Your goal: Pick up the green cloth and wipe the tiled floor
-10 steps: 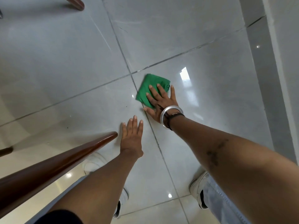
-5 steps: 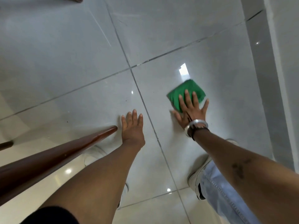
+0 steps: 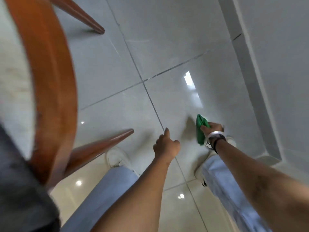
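The green cloth [image 3: 200, 129] is bunched up and hangs from my right hand [image 3: 212, 128], which grips it just above the glossy grey tiled floor [image 3: 167, 52], close to my right shoe. A silver bangle and dark band sit on that wrist. My left hand [image 3: 166, 144] hovers above the floor left of the cloth, fingers loosely curled with one finger pointing forward, holding nothing.
A wooden chair fills the left: its curved back [image 3: 50, 81] close to the camera, one leg [image 3: 100, 144] beside my left shoe [image 3: 117, 157], another leg [image 3: 80, 15] farther off. A grey skirting [image 3: 250, 84] and wall run along the right.
My right hand stopped pressing the flat cloth on the tile, gathered it and lifted it toward my feet. My left hand came off the floor and curled. The view rose, showing the chair.
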`<state>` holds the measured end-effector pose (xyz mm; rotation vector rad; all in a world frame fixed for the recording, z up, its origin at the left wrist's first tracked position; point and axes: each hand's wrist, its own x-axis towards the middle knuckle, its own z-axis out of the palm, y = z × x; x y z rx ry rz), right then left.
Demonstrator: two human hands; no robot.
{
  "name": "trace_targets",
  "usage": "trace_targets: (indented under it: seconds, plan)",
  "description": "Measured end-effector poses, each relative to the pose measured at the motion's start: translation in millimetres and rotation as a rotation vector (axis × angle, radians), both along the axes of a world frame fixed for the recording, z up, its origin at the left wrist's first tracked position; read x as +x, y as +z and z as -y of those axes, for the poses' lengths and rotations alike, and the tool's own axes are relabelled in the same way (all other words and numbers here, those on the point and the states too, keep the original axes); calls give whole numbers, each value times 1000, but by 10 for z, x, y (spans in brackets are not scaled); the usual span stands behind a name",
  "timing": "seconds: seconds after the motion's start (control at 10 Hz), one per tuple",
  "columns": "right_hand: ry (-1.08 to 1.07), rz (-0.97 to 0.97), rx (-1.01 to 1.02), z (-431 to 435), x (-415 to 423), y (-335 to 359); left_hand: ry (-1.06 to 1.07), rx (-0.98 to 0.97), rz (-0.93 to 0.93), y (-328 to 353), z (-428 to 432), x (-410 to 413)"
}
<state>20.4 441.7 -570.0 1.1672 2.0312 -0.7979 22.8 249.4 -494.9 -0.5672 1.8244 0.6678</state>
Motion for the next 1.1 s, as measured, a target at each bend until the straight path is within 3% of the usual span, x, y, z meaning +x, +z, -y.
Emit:
trace_targets:
  seconds: [0.1, 0.2, 0.3, 0.4, 0.5, 0.6, 0.8, 1.0, 1.1]
  plan:
    - [-630, -137, -359, 120, -24, 857, 388, 181, 24, 634, -25, 9]
    - [-813, -247, -891, 411, -207, 2212, 727, 433, 22, 1692, 135, -172]
    - [-786, -259, -1139, 678, -385, 3028, 879, 625, -37, 2359, 394, -328]
    - [-611, -236, -1286, 1129, -617, 3982, 979, 689, -234, 3167, 998, -500]
    - [-381, -208, -1199, 1554, -762, 4381, 941, 647, -374, 3517, 1489, -508]
    - [123, -279, -753, 2286, -770, 4541, 856, 395, -496, 3733, 2101, -347]
    - [517, -293, -305, 3210, -269, 4149, 720, -49, -464, 3483, 2702, 96]
    - [847, -218, -3, 3295, -178, 4227, 402, -315, -436, 3451, 2722, 79]
    - [686, -318, -44, 3154, -123, 4560, 195, -408, -511, 3735, 2665, 44]
